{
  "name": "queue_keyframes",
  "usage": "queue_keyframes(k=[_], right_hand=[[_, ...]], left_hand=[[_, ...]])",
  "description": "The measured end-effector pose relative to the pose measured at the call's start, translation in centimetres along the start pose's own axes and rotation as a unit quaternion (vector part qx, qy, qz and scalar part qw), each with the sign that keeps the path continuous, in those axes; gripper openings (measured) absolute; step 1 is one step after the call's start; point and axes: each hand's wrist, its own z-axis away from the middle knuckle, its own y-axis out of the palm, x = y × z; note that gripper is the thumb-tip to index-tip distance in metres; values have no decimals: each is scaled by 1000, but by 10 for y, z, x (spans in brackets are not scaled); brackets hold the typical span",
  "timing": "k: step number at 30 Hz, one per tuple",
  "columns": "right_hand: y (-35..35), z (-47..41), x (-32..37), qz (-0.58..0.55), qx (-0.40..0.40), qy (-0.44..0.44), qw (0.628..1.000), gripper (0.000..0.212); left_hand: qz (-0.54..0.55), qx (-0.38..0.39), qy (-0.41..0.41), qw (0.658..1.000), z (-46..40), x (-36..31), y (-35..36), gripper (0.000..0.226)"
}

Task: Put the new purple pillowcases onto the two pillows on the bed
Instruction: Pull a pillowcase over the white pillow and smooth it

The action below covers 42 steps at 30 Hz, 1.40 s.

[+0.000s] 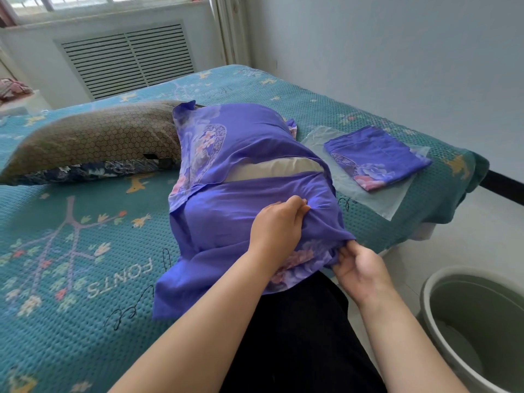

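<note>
While the purple pillowcase (pixel 241 177) covers most of the white pillow (pixel 272 168), it lies across the near edge of the bed (pixel 71 251), directly ahead of me. My left hand (pixel 276 222) rests on top of its near end, fingers pinching a fold of the fabric. My right hand (pixel 358 268) grips the bunched lower corner of the same case just beside the bed edge, fingers curled into the cloth. Only a strip of the pillow shows through the case opening; the rest is hidden. Second purple pillowcase (pixel 377 157) lies folded on a clear plastic bag (pixel 365 194), well apart to the right. Brown pillow (pixel 96 137) lies to the left, touching the covered one at its far end. Grey tub (pixel 476 321) on the floor is cut off by the frame; its contents are unclear.
</note>
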Motion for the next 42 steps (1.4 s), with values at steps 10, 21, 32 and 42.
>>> queue_keyframes(k=[10,21,32,42], right_hand=[[70,16,17,315,131,-263,903,17],[81,-2,-13,729,100,-400,547,75],[94,-5,15,918,70,-204,333,44],[9,-7,44,719,93,11,688,33]], left_hand=[[31,116,-134,984,-29,26,-20,29],[112,-58,-194,973,-61,26,-35,31],[8,-84,-131,988,-46,29,-27,27],[-26,90,-80,992,-60,17,-4,27]])
